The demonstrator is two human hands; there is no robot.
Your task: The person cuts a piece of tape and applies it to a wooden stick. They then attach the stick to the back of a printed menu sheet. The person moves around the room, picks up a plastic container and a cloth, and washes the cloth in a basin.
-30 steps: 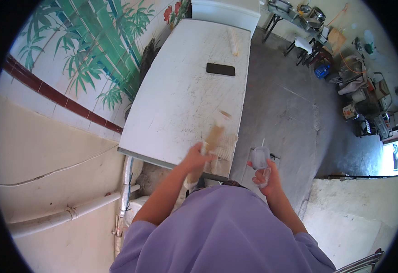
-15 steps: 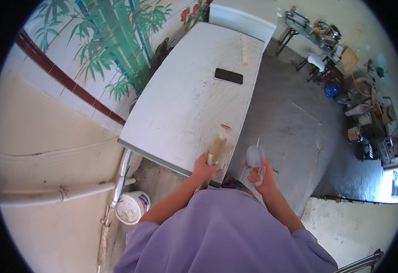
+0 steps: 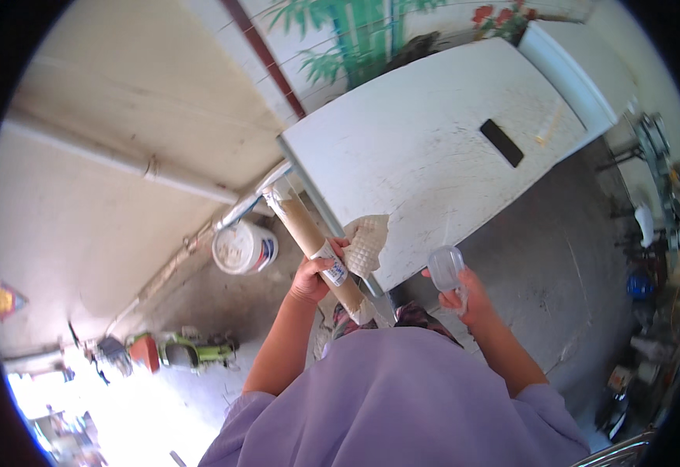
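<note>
My left hand is wrapped round a long tan roll in clear plastic with a white label; it slants over the table's near corner. Beside its fingers is a beige, waffle-textured piece; whether the hand grips it too cannot be made out. My right hand is closed on a small clear plastic container, off the table's right edge. The white, scuffed table lies ahead, and a black phone rests on it.
A white bucket stands on the floor at left, beside wall pipes. Beyond the table is a white cabinet-like box. Clutter and a blue item line the right side. A green and red motorbike stands at lower left.
My view has turned left. My left hand has lifted the roll off the table's near edge and swung it to the left. My right hand still holds the clear container.
</note>
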